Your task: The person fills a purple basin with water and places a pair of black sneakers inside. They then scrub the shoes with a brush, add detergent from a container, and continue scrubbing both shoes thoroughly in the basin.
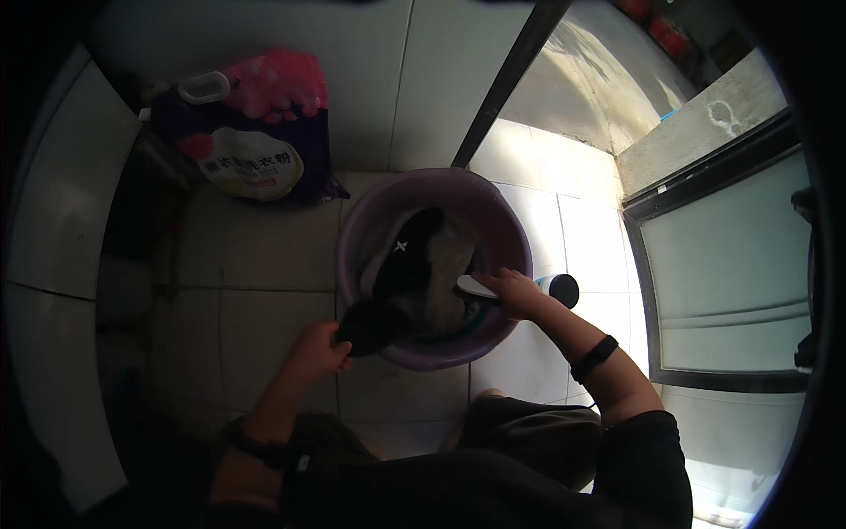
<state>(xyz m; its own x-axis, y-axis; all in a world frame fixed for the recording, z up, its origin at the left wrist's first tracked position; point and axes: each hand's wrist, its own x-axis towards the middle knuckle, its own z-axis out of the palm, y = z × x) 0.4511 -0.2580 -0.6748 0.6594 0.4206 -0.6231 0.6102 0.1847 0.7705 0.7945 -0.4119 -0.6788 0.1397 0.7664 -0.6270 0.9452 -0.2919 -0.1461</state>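
Observation:
A purple plastic basin (433, 362) stands on the tiled floor before me, with cloudy, sudsy water inside. A black item (404, 258) with a small white X-shaped mark lies in it; its exact kind is unclear. Beside that is a pale, wet piece (449, 264), perhaps fabric. My left hand (322, 350) pinches the edge of a dark rounded piece (373, 327) at the basin's near-left rim; whether it joins the black item is too dark to tell. Over the right side of the basin, my right hand (515, 293) grips a white-backed brush (474, 287), its underside hidden.
A purple and pink bag of washing powder (258, 132) leans at the back left wall. Just right of the basin is a container with a black cap (564, 291). A framed glass door (724, 264) stands at the right, beside a sunlit doorway.

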